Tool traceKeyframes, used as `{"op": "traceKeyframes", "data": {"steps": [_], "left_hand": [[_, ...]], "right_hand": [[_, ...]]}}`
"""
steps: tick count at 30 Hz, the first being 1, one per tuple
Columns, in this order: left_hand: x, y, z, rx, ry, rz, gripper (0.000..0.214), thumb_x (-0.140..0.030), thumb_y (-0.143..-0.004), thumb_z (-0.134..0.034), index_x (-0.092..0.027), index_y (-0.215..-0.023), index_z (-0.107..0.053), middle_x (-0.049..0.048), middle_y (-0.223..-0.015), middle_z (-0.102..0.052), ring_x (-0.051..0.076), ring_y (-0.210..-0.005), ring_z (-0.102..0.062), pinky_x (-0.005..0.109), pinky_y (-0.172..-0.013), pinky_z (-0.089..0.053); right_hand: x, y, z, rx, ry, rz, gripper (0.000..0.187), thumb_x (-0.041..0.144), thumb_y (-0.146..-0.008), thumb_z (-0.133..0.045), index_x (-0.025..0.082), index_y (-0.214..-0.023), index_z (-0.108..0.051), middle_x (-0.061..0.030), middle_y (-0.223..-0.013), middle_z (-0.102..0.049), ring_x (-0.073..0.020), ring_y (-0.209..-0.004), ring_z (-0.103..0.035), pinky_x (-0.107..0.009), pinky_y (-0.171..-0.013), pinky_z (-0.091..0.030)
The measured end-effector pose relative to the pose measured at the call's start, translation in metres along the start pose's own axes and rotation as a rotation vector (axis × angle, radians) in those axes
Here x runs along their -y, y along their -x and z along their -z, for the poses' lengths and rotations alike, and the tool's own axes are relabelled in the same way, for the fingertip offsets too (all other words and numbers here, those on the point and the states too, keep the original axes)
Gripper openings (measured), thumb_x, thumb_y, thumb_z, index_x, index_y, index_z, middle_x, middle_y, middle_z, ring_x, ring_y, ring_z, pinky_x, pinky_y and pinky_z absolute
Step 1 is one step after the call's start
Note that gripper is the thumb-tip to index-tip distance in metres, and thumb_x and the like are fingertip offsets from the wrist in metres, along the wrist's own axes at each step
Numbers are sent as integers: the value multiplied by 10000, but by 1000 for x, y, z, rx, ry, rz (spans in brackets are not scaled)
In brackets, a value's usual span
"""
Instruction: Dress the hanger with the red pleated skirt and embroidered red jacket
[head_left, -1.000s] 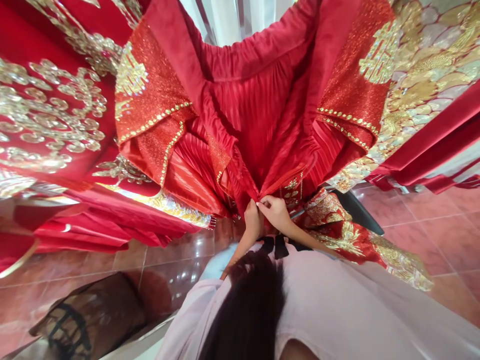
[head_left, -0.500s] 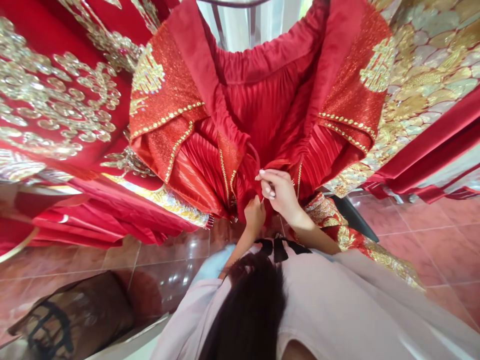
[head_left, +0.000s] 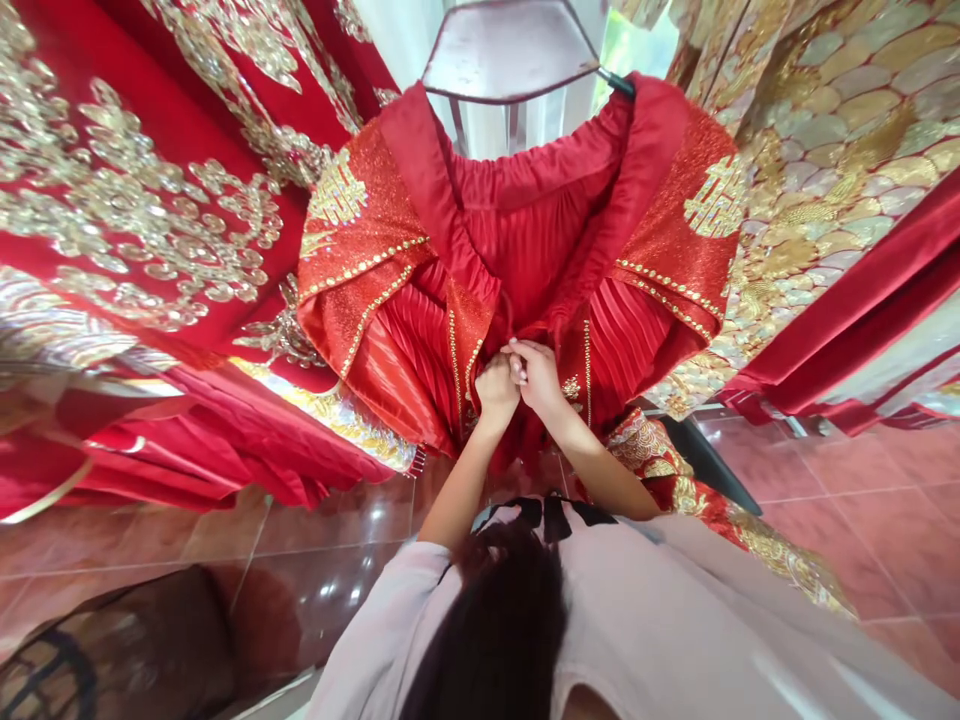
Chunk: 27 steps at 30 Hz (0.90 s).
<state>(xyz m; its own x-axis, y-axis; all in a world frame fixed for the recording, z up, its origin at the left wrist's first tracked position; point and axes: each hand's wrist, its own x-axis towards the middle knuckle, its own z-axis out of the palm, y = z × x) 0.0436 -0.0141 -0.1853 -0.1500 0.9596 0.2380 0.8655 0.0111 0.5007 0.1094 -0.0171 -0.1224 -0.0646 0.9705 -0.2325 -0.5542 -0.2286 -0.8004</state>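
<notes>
The red skirt [head_left: 517, 245] hangs lengthwise downward, waistband [head_left: 536, 180] uppermost.

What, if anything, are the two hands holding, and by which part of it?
The left hand and right hand appear to hold the red pleated skirt at its near side, by the gathered waistband; the exact spot is hidden.

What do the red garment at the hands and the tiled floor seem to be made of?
Red, pleated, gathered garment: probably satiny fabric, as its pleats shine; its glittering panels perhaps carry metallic thread. Reddish tiled floor: likely glazed ceramic or polished stone, given pale joints and reflections.
</notes>
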Motion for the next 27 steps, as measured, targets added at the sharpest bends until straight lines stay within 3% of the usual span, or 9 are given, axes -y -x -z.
{"op": "traceKeyframes", "data": {"steps": [3, 6, 11, 15, 17, 19, 21, 22, 27], "left_hand": [[-4, -2, -2, -12, -20, 40, 239, -183, -913, -409, -103, -995, -619, 129, -845, -646, 217, -745, -638, 245, -661, -454], [-11, -1, -1, -2, -24, 53, 264, -194, -920, -397, -89, -994, -627, 138, -816, -644, 241, -753, -645, 262, -661, -460], [-14, 8, 3, 45, -9, 64, 206, -215, -885, -473, -111, -918, -646, 110, -717, -635, 230, -634, -631, 267, -597, -449], [-11, 18, 7, 57, -1, 91, 161, -174, -852, -499, -116, -886, -645, 97, -673, -622, 234, -614, -626, 279, -589, -452], [-12, 23, 9, 52, 19, 93, 154, -178, -859, -495, -126, -861, -639, 95, -677, -625, 230, -631, -629, 278, -602, -455], [-14, 28, 10, 41, 50, 87, 173, -204, -888, -472, -145, -859, -632, 91, -707, -636, 217, -659, -634, 265, -615, -453], [-15, 31, 11, 27, 83, 83, 196, -229, -916, -442, -161, -877, -622, 86, -744, -647, 206, -686, -640, 253, -630, -453], [-16, 33, 11, 21, 99, 81, 205, -237, -924, -430, -165, -883, -618, 83, -757, -650, 203, -695, -642, 251, -641, -455], [-15, 38, 29, 0, 204, 26, 186, -232, -906, -452, -152, -959, -612, 105, -932, -659, 216, -877, -642, 287, -804, -483]], "right_hand": [[25, -1, -17, 5, 27, 68, 182, 201, -785, -540, 104, -631, -550, 69, -414, -352, -2, -339, -211, -186, -374, -95], [43, 10, -31, 49, 95, 243, 223, 224, -818, -524, 107, -629, -546, 60, -445, -373, 1, -362, -228, -176, -384, -117], [32, 23, -33, -35, 251, 397, 283, 276, -811, -537, 121, -576, -506, 49, -464, -377, -16, -422, -301, -167, -432, -226], [31, 34, -21, 79, 611, 504, 331, 316, -828, -519, 123, -560, -528, 23, -465, -435, -44, -441, -376, -187, -483, -304], [41, 38, -16, 63, 803, 666, 284, 326, -840, -515, 123, -669, -617, 2, -536, -518, -60, -492, -438, -197, -540, -351], [52, 35, -13, -12, 952, 796, 257, 320, -847, -517, 145, -955, -671, 1, -592, -561, -76, -520, -462, -207, -578, -373], [62, 27, -10, -49, 1115, 819, 371, 289, -849, -520, 161, -1187, -605, 5, -583, -562, -93, -510, -464, -220, -582, -376], [65, 24, -9, -51, 1198, 810, 377, 271, -852, -518, 161, -1203, -601, -1, -580, -564, -103, -510, -473, -225, -582, -375], [63, 39, 2, -44, 1311, 966, 288, 310, -935, -438, 162, -921, -685, -39, -725, -645, -114, -603, -562, -212, -607, -376]]}}
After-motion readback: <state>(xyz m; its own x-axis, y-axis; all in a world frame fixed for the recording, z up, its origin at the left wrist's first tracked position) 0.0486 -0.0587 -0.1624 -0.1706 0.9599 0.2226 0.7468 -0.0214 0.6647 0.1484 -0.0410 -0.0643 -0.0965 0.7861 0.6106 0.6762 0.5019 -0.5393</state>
